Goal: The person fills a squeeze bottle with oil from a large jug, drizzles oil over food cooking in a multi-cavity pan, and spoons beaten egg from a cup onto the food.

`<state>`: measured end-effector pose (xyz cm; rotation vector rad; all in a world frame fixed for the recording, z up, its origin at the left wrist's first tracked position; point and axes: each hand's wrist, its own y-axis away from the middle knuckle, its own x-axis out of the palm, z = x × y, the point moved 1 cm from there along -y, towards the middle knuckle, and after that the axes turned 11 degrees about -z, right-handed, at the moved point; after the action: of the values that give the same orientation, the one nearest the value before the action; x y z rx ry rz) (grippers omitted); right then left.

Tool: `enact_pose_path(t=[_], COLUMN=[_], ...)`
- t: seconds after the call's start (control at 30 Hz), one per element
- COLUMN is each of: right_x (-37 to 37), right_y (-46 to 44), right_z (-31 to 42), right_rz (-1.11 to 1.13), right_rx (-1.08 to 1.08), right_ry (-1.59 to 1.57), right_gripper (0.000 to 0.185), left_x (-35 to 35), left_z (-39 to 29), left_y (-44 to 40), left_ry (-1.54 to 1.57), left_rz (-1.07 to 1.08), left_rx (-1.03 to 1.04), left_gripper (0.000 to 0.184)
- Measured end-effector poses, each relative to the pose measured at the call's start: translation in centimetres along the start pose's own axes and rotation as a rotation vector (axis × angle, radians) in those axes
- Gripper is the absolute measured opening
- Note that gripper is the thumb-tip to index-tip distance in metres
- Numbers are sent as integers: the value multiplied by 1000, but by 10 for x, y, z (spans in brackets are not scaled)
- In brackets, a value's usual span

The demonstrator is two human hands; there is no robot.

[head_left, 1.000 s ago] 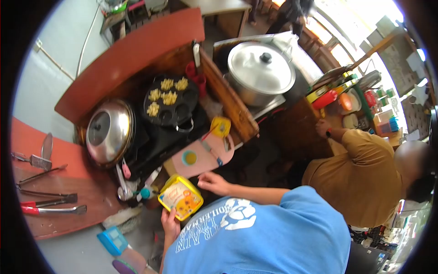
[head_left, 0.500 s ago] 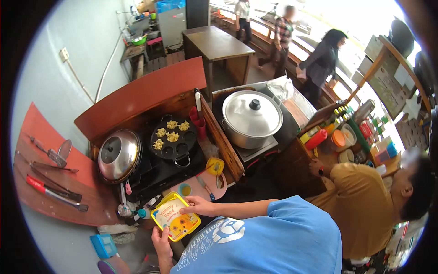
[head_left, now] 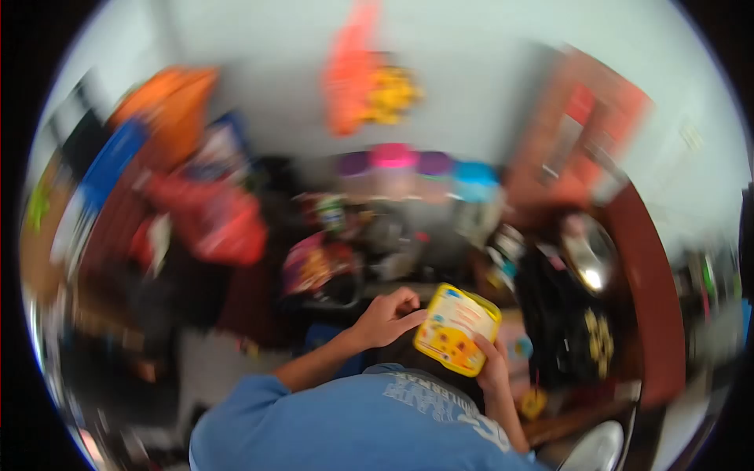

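My right hand grips a yellow plastic food box by its lower right edge, thumb on top. The box's lid is printed with lettering and orange cartoon faces, and it is held tilted in front of my chest. Close to the box's left edge is my left hand, its fingers bent and its thumb apart from them, pointing at the edge. Whether the thumb touches the box I cannot tell.
Jars with purple, pink and blue lids, including the pink-lidded jar, stand by the wall. A red plastic bag is on the left. The dark stove pan and domed metal lid are on the right. Much is blurred.
My view has swung left from the stove and co-worker toward the wall with jars, bringing the food box along. My left hand has loosened from the box; my right hand still holds it.
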<state>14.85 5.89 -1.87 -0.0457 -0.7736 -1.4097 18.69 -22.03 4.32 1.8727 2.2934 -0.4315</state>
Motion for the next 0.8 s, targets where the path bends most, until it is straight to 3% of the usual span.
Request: enact_pose_path(t=[0.03,0.07,0.13,0.17,0.2,0.3,0.37,0.43,0.5,0.53,0.6,0.7,0.73,0.77,0.8], right_x=[10,29,37,50,57,78,107,124,156,167,194,239,256,273,287], right_y=[-6,-7,-13,-10,-12,-27,-16,-22,-8,-7,-12,4,10,17,21], right_z=[-13,-23,-6,-7,-5,-6,-14,-11,-22,-23,-30,-36,-40,-45,-54], right_rz=[27,97,228,282,326,422,442,468,548,587,658,747,804,862,885], right_rx=[-1,28,106,136,165,254,274,317,306,320,333,359,362,363,375], right_ry=[12,19,29,38,35,111,169,200,274,292,313,354,357,358,364], right_gripper=[37,38,39,40,40,41,42,43,43,41,40,39,39,39,38], left_x=[-33,-74,-121,-158,-190,-271,-325,-387,-451,-464,-476,-450,-421,-382,-354], left_z=[-20,-24,-88,-80,-90,-94,-73,-34,-14,-11,-5,-11,-21,-46,-49], left_y=[17,29,56,74,93,164,212,248,291,302,314,321,310,291,277], left_ry=[35,-137,-309,-168,-284,-547,-634,-525,-641,-652,-1101,-1381,-1114,-888,-335], left_rz=[-252,-542,-1039,-1315,-1531,-1954,-2185,-2185,-2110,-2118,-2179,-2104,-2043,-1906,-1722], left_rx=[32,331,400,435,581,767,538,561,150,142,-17,-166,-61,-265,-106], left_gripper=[31,25,13,8,7,11,18,27,35,35,47,56,56,54,58])
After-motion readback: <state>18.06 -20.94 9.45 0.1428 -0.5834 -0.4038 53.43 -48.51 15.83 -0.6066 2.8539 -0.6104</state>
